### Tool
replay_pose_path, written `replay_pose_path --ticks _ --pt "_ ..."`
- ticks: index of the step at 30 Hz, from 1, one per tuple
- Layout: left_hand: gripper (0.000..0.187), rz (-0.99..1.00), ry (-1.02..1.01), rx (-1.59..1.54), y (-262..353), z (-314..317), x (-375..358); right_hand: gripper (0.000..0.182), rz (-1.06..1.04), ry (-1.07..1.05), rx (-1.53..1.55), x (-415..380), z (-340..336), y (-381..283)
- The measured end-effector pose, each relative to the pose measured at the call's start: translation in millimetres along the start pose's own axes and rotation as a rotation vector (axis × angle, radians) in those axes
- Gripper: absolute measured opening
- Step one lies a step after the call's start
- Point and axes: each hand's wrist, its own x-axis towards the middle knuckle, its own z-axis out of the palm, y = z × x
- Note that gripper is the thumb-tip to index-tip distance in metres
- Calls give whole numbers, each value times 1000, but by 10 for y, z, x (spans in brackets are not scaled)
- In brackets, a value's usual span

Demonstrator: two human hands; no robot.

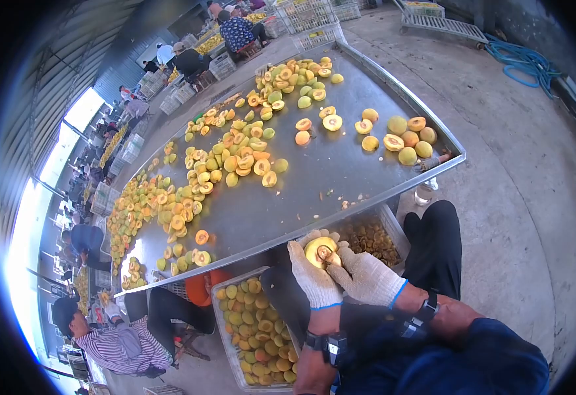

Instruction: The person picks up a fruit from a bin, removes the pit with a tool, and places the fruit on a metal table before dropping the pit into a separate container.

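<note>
My left hand point(314, 280), in a pale knit glove with a blue cuff, is closed round a halved yellow peach point(321, 251) with its cut face up. My right hand point(367, 276), gloved the same way, touches the peach from the right. A small curved ring, perhaps a tool's loop, shows on the cut face by the right fingertips; the rest of it is hidden. Both hands are just off the near edge of the metal table point(340, 158), above a crate of brown pits or scraps point(370, 243). Many halved peaches point(235, 151) lie across the table.
A crate of peaches point(258, 329) stands on the floor, left of my legs. A person in a striped shirt point(126, 345) sits at lower left, by the table. Several whole and cut peaches point(408, 139) lie near the right corner. Other people and crates point(307, 20) are farther back.
</note>
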Motion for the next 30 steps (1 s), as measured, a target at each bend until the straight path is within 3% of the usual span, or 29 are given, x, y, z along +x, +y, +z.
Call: replay_pose_path --ticks 4,11,16,19,22,27,30 --pt "51 7 30 105 34 30 -3 40 -82 46 45 -33 37 72" --pt "54 122 -8 296 60 78 -25 41 -2 -38 124 -80 -82 32" --pt "58 267 -256 576 238 149 -69 40 -77 -40 224 -117 -55 111" --pt "60 215 -157 590 247 220 -112 40 -32 -34 168 -126 -77 48" --pt "59 259 -155 547 192 161 -129 40 -4 -134 408 -123 -93 98" --pt "56 352 -155 539 213 276 -242 36 -40 -142 189 -74 -286 47" --pt "56 385 -178 476 168 287 -280 33 -96 -183 214 -63 -295 100"
